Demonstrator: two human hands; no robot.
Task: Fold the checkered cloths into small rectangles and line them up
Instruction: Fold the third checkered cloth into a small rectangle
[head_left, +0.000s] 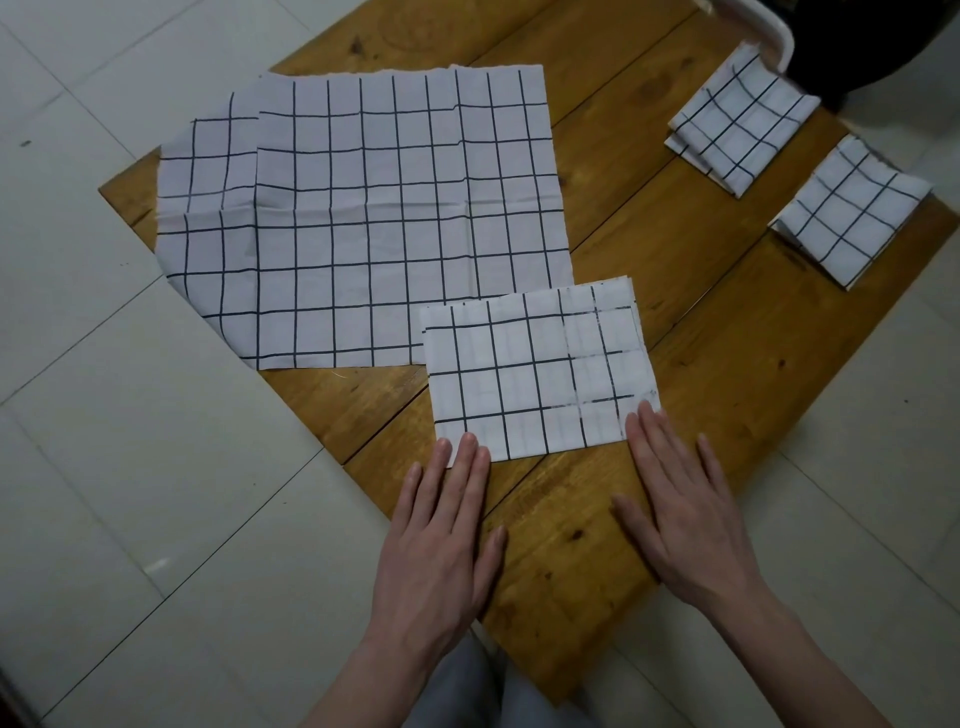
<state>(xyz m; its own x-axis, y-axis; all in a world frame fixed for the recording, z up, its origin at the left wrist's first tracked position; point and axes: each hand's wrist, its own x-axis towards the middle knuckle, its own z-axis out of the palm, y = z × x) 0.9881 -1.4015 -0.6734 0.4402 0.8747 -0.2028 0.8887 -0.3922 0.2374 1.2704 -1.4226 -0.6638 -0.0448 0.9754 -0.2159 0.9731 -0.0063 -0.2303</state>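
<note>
Checkered folded cloth (540, 371) under flat fingertips of left hand (441, 525) and right hand (685, 514).

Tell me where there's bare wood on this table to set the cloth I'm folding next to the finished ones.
Bare wood runs between the half-folded cloth and the nearer folded cloth, and between the flat cloths and the farther folded cloth. The table is also bare between the left hand and right hand. The left half is covered.
</note>
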